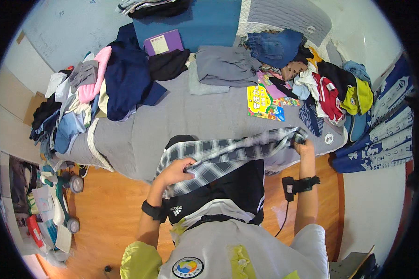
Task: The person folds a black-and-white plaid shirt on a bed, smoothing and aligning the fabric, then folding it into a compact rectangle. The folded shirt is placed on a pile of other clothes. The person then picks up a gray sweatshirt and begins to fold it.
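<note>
A black-and-white plaid cloth garment (227,153) stretches across my lap, over black trousers. My left hand (177,171) grips its near left part, with thumb and fingers around a fold. At the right, my right hand (304,147) clasps the bunched, narrow end of the garment, raised beside the bed's edge. Both wrists wear black straps, and a small device with a cable sits on the right one. Beyond the garment lie folded grey trousers (227,66) on a light grey folded cloth (207,87), both on the grey bedspread (181,111).
A heap of clothes (73,101) lies on the bed's left side, beside a navy garment (127,76). Another heap (321,83) is at the right, next to a colourful book (265,103). A purple book (164,42) lies behind. A child's wheeled toy (61,198) stands on the floor.
</note>
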A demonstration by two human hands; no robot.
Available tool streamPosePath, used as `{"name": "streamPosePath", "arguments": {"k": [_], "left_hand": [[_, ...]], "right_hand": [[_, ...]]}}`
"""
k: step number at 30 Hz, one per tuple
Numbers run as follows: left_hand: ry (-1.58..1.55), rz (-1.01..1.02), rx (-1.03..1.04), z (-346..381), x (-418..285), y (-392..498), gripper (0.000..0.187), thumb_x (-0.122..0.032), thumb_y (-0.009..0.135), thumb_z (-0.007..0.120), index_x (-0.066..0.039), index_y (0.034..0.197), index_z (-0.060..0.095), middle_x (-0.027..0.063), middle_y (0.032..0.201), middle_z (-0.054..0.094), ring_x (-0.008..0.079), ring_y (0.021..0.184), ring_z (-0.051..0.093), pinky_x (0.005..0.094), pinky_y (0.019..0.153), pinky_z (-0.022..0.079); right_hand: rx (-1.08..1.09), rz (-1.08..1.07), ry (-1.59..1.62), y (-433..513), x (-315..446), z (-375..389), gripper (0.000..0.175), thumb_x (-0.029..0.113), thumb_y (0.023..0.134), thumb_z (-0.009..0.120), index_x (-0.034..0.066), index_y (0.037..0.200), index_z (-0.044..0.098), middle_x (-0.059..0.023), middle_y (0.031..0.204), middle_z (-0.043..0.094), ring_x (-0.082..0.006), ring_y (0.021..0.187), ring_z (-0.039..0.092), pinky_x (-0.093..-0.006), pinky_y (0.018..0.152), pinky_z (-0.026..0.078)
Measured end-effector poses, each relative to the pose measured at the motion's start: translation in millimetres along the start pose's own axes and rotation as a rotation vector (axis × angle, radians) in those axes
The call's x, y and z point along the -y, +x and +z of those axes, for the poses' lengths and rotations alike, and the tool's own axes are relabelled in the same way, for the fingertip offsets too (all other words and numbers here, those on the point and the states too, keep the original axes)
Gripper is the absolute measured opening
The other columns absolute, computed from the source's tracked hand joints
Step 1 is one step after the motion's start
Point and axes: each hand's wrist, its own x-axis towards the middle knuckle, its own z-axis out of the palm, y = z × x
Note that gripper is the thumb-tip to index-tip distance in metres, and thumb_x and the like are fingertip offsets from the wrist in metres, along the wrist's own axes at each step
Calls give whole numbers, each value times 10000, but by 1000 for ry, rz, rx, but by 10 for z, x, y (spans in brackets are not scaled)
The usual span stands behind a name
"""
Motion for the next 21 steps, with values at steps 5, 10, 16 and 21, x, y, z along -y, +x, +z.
{"name": "streamPosePath", "arguments": {"k": [5, 10, 16, 21], "left_hand": [[-160, -150, -135, 29, 135, -368, 260, -20, 663, 621, -40, 890, 497, -50, 662, 459, 33, 596, 405, 185, 531, 343], [-178, -240, -284, 71, 299, -752, 259, -43, 623, 645, -35, 845, 510, -39, 689, 459, 65, 645, 421, 209, 577, 367], [184, -191, -304, 238, 617, -1108, 268, -5, 530, 603, -19, 780, 510, 94, 728, 539, 221, 714, 513, 290, 634, 399], [117, -168, -345, 371, 871, -1158, 346, 32, 533, 569, -21, 872, 520, 118, 829, 545, 247, 784, 510, 309, 690, 403]], "right_hand": [[-158, -10, -21, 401, -223, -234, 323, 166, 856, 248, 12, 944, 519, -157, 893, 560, -276, 768, 570, -396, 665, 500], [-171, -15, -68, 543, -357, -413, 335, 196, 854, 243, 35, 971, 513, -143, 941, 546, -266, 827, 545, -393, 724, 465], [-168, 6, -64, 746, -392, -641, 351, 231, 851, 237, 63, 1004, 505, -126, 998, 530, -254, 898, 515, -389, 795, 423], [-134, 32, -63, 959, -359, -797, 367, 260, 849, 232, 87, 1032, 499, -112, 1046, 516, -244, 958, 490, -386, 854, 389]]}}
